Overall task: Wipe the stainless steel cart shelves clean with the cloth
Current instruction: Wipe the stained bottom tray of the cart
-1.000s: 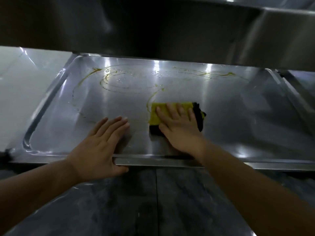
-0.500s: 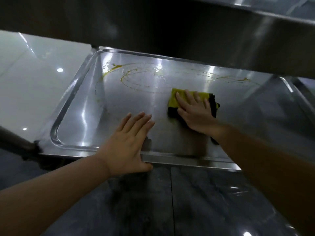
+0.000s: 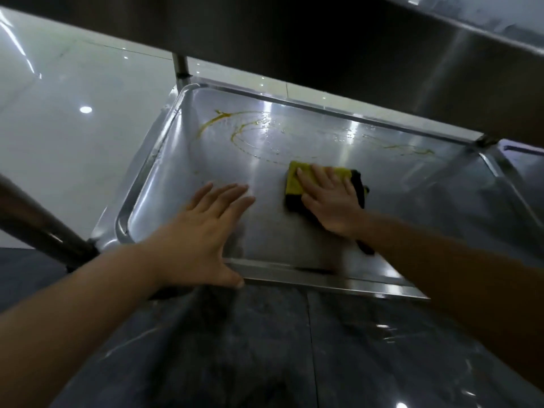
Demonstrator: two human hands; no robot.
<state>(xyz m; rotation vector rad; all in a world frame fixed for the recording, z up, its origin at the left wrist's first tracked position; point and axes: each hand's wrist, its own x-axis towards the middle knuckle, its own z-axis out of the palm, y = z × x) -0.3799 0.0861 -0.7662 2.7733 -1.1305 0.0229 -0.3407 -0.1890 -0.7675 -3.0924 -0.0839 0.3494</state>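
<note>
Pushing cloth (image 3: 294, 184) farther back, right hand (image 3: 331, 201) flat

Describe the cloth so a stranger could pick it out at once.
Look at the steel shelf under the upper shelf. Near its middle the right hand presses flat on the cloth. It is the only soft thing there: bright yellow with a black edge.

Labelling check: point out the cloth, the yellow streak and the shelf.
cloth (image 3: 292, 184), head view, bare yellow corner.
yellow streak (image 3: 207, 125), head view, left arc.
shelf (image 3: 368, 282), head view, front rim.
</note>
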